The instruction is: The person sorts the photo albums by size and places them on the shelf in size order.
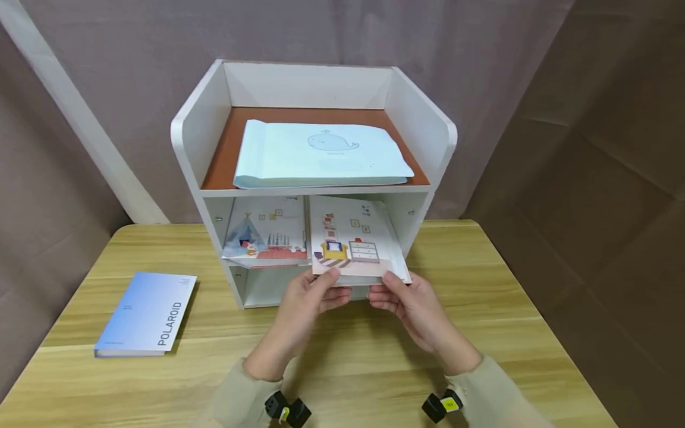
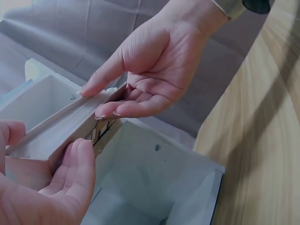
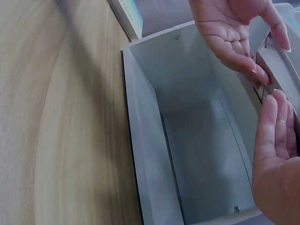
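Observation:
A book with a drawn room on its cover (image 1: 353, 241) lies partly in the middle compartment of a small white shelf (image 1: 412, 128), its front edge sticking out. My left hand (image 1: 308, 297) pinches that edge near its left corner, thumb on top and fingers underneath. Near the right corner my right hand (image 1: 409, 303) grips the same book in the same way. In the left wrist view, the book's pale page edge (image 2: 61, 119) shows between its covers. Beside it in the compartment is another illustrated book (image 1: 273, 229) with a tent on its cover.
On the shelf's brown top board (image 1: 299, 115) lies a pale blue book (image 1: 289, 148) with a whale drawing. A blue and white book marked POLAROID (image 1: 144, 315) rests on the wooden table (image 1: 508, 333) at left. Below the hands is the shelf's lower compartment (image 3: 206, 159).

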The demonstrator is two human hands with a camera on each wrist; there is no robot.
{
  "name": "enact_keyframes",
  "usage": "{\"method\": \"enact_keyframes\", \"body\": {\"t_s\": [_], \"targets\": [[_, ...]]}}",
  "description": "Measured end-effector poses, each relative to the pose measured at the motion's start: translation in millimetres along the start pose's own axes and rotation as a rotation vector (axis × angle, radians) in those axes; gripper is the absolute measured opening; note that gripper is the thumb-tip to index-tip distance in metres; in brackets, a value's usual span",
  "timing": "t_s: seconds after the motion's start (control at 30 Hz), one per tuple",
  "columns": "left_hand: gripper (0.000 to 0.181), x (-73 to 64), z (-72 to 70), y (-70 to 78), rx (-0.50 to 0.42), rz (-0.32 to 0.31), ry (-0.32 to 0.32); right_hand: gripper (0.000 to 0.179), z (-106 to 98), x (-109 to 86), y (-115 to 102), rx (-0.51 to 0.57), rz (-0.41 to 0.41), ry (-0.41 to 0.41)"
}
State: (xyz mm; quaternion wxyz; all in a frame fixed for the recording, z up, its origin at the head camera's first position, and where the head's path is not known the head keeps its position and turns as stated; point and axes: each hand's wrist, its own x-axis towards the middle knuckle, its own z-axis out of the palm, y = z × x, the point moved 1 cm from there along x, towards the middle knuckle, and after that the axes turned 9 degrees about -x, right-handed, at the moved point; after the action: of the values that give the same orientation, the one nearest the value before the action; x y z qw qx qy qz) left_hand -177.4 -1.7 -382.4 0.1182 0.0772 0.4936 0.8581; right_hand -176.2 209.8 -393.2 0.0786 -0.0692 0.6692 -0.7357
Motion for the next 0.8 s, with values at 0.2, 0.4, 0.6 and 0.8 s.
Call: {"method": "enact_keyframes", "body": {"t_s": [0.2, 0.4, 0.6, 0.8], "targets": [[0.052, 4.6, -0.9, 0.9, -0.067, -0.045, 0.046, 0.028, 4, 6.1, -2, -0.021, -0.004, 0.063], [0.052, 13.8, -3.3, -1.4, -0.139, -0.089, 0.065, 0.036, 6, 13.9, -4, -0.014, 0.038, 0.126], [0.062, 23.2, -3.7, -2.2, -0.194, -0.113, 0.095, 0.049, 9, 23.2, -7, -0.024, 0.095, 0.211], [0.063, 28.9, -3.6, -4.2, -0.192, -0.135, 0.119, 0.049, 9, 29.0, -11, -0.024, 0.144, 0.261]]}}
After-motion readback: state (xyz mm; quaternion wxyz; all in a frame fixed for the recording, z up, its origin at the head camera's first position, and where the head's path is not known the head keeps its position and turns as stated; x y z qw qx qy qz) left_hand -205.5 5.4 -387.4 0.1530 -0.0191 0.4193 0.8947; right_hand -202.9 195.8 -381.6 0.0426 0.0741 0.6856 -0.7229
